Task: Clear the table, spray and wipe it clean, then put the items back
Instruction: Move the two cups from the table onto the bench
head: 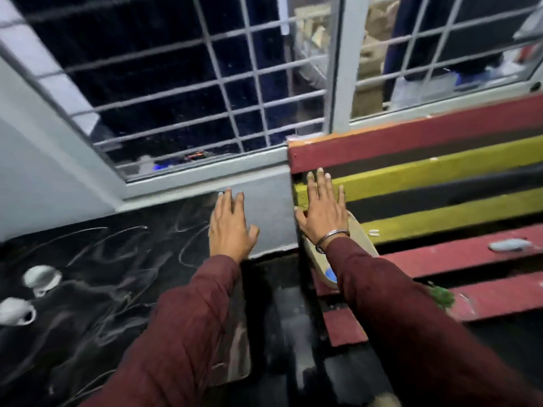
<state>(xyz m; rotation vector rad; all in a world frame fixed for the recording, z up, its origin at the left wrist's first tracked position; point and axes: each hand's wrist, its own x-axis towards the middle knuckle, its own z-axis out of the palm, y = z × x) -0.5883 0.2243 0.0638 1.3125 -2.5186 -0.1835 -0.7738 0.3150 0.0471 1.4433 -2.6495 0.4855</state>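
Slatted red-and-yellow desk on my right, and my right hand is over its near corner, fingers spread, gripping nothing. My sleeve hides most of a beige object underneath. Left hand open too, beside the barred window. All blurred.

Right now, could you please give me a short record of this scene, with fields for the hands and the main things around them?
left hand: fingers straight, held out over the dark surface
right hand: fingers spread, in front of the slats
bracelet: on the right wrist
slatted bench: red and yellow slats, to the right
dark surface: pale swirl marks
two white cups: far left on the dark surface
window grille: behind, pale bars
image: blurred
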